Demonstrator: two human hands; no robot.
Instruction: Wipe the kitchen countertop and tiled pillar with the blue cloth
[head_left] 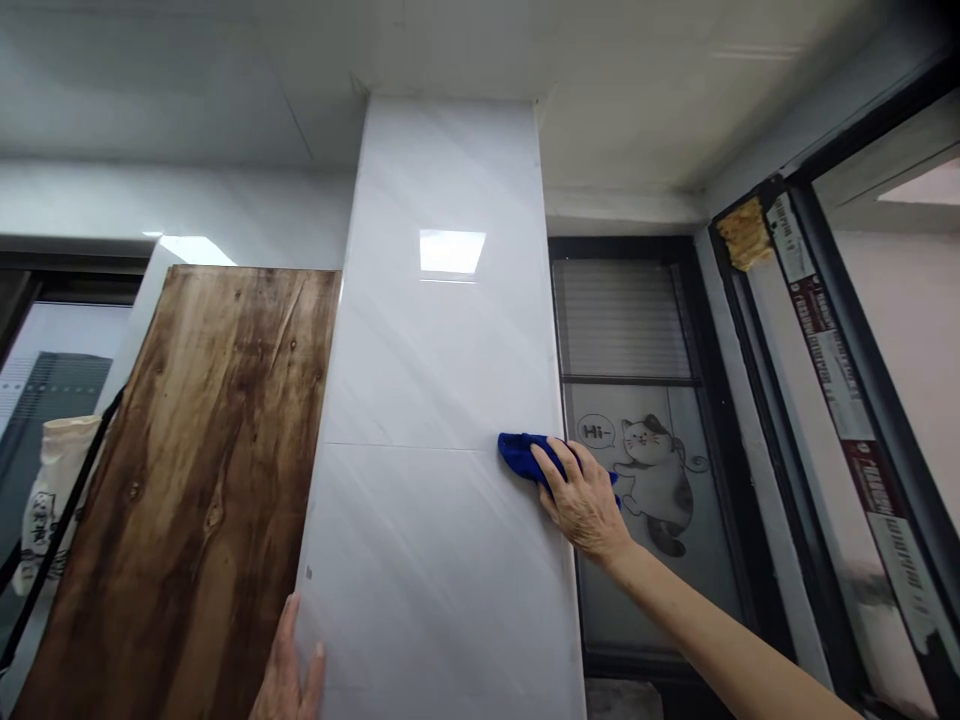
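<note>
My right hand [581, 495] presses a dark blue cloth [525, 455] against the right part of a glossy white tiled pillar [442, 360], close to its right edge and at the level of a horizontal tile joint. Some of the cloth sticks out past the fingers on both sides. Low in the view, my left hand [289, 670] rests at the pillar's left edge with its fingers apart and nothing in them.
A tall brown wooden board [202, 470] stands left of the pillar, beside a whitish printed bag [56, 490]. On the right are a dark-framed window [630, 310] with a cat sticker [656, 470] and a larger frame [862, 400] carrying printed tape.
</note>
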